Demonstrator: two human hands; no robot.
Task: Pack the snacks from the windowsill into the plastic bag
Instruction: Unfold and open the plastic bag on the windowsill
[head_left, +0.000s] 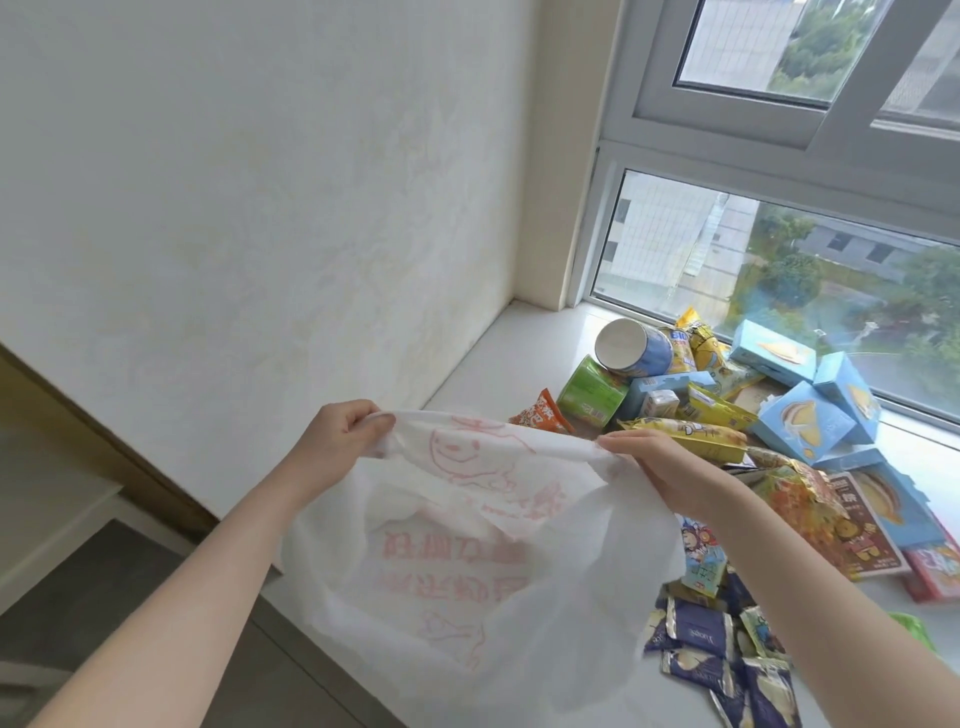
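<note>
A thin white plastic bag (467, 561) with red print hangs in front of me over the near left part of the windowsill (519, 332). My left hand (337, 441) pinches the bag's top edge on the left. My right hand (670, 467) grips the same edge on the right, stretching it between them. Snacks lie piled on the sill to the right: a blue can (634, 348), a green can (589, 395), an orange packet (540, 418), several blue boxes (805, 421), yellow packets (691, 434) and dark blue sachets (711, 649).
A white wall (260, 208) stands on the left, meeting the sill at the far corner. The window (779, 249) closes off the far side behind the snack pile. Red boxes (930, 566) lie at the right edge. Floor (78, 597) is below left.
</note>
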